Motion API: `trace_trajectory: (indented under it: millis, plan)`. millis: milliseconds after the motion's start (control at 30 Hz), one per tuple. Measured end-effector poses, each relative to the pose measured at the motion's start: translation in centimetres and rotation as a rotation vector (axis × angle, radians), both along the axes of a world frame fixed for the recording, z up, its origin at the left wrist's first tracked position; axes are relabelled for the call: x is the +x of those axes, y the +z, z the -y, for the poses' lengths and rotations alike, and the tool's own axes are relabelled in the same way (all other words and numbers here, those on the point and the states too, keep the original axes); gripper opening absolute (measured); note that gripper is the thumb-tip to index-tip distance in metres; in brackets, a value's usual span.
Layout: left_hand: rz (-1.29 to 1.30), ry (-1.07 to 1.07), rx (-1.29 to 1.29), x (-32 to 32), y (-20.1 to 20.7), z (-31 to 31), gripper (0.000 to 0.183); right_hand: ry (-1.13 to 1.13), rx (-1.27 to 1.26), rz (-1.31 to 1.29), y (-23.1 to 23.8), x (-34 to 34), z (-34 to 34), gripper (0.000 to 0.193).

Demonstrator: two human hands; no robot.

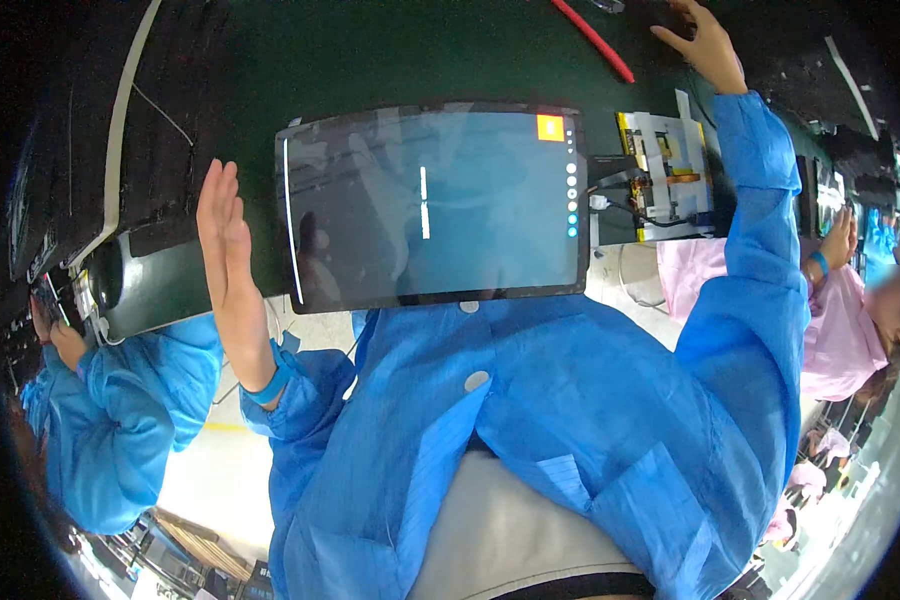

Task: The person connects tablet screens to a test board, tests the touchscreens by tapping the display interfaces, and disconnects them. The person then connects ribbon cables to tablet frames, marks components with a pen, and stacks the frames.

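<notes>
A flat display panel (pixel 355 235) with a lit screen lies in front of me at the dark green table's near edge. The screen shows an orange square and a column of small round icons at its right side. My left hand (pixel 228 240) is raised beside the panel's left edge, fingers stretched out and holding nothing. Far off to the right, my right hand (pixel 712 50) reaches over the table with its fingers apart and nothing in them. A red stick-shaped thing (pixel 598 42) lies left of it. Nearer me sits a circuit assembly (pixel 660 165) with yellow edges, taped and wired toward the panel.
The dark green table (pixel 370 50) stretches beyond the panel. A pale strip (pixel 122 120) runs along the left. A co-worker in a blue smock (pixel 120 420) sits at left, handling a small device. Another person in pink (pixel 845 330) is at right.
</notes>
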State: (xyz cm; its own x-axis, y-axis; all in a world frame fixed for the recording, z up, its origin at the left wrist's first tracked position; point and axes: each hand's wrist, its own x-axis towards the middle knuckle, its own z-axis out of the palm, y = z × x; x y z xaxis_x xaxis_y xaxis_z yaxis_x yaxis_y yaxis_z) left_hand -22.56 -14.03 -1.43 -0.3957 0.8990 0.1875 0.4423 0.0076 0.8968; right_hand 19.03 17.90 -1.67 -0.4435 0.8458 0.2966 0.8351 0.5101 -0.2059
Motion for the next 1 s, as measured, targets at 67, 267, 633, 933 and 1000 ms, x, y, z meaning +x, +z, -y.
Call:
trace_trajectory:
  millis: [67,267,633,933,1000]
  plan:
    - [0.005,-0.005,0.018,0.2,0.3,0.1,0.054,0.013,-0.034,-0.015,0.5,-0.6,0.6,0.051]
    - [0.002,0.047,0.002,0.5,0.4,0.8,0.052,-0.058,-0.139,-0.148,0.9,-1.2,1.1,0.051]
    - [-0.408,-0.152,0.075,7.7,1.9,-1.3,0.056,0.219,0.069,-0.295,6.1,-2.4,8.4,0.031]
    - [-0.915,-0.463,0.039,17.8,1.8,-8.2,0.071,0.37,0.162,-0.045,-0.1,-4.9,24.1,0.021]
    - [-0.937,-0.502,-0.025,18.1,1.8,-9.0,0.07,0.34,0.13,-0.06,-1.0,-5.3,23.9,0.017]
